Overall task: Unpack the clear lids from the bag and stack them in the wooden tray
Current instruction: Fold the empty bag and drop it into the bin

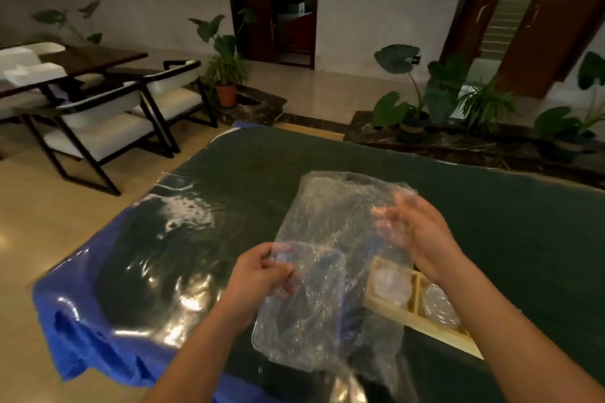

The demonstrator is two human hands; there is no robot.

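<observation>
The left hand pinches the near edge of a clear plastic bag between thumb and fingers at the lower centre of the frame, while the right hand holds the bag's right edge with its fingers partly spread behind the film. The bag hangs stretched between the 2 hands above a table covered in dark green cloth, and its contents cannot be made out through the wrinkled film. A wooden tray lies on the table at the lower right, partly behind the bag and beside the right forearm. 2 of its compartments each hold a round clear lid. A blue sheet under glossy plastic wrap drapes the table's left edge. White-cushioned chairs stand at the upper left of the frame, and potted plants line the floor beyond the table.
</observation>
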